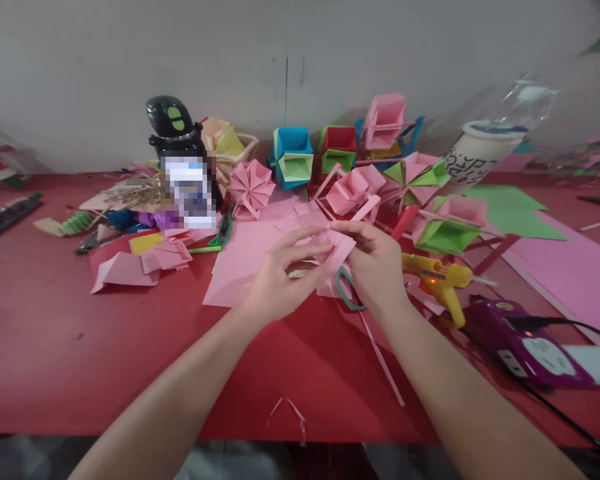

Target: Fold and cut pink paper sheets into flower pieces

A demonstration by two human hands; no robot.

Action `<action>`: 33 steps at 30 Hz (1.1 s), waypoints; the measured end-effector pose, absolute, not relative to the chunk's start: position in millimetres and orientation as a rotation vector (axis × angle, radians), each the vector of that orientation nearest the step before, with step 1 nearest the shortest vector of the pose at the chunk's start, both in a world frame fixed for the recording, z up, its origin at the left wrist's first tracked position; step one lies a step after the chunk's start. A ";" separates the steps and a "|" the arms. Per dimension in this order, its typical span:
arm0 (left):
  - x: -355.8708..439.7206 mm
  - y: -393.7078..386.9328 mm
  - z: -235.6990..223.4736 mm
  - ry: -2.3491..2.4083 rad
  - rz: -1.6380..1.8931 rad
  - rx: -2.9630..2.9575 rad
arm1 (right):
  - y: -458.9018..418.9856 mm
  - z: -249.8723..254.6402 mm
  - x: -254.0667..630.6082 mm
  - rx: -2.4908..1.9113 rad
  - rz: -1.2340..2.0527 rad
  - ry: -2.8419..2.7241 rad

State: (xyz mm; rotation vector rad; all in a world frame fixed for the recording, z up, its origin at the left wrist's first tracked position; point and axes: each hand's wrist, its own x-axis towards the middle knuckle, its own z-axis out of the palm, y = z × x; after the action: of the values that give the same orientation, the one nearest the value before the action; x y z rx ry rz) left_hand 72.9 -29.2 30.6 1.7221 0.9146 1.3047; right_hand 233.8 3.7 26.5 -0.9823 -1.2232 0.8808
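Red table (105, 347) under everything, strewn with paper. On it, a flat pink sheet (245, 257) just behind the hands. Beyond that sheet, a row of folded paper boxes (293, 157) in blue, red, green and pink against the wall. Right of the sheet, a purple power strip (525, 340) and, nearer, a yellow glue gun (443, 280). Above the sheet's near edge, left hand (280, 277) and right hand (377, 263) — both pinched narrow on a small folded pink paper piece (336, 250) held between them. Teal scissors handle (347, 293) just below the right hand.
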 end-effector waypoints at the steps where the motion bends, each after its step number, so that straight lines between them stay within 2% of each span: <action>1: 74.1 -29.6 32.1 0.916 1.310 1.652 | 2.8 27.8 233.9 -0.995 0.847 -1.249; 12: 78.2 -22.4 30.7 0.900 1.342 1.177 | -3.3 33.4 232.0 -0.970 0.710 -1.498; 24: 64.6 -19.5 35.8 1.023 1.397 1.258 | -4.1 34.5 235.4 -0.847 0.713 -1.709; 33: 58.4 -15.7 38.8 1.102 1.429 1.380 | -4.9 31.5 231.7 -0.956 0.500 -1.579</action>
State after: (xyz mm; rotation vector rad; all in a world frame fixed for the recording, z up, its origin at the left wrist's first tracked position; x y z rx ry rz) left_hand 58.4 -15.7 38.8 1.3804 1.1017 1.4294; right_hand 231.7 -4.9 31.5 -0.9557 -1.5793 0.4995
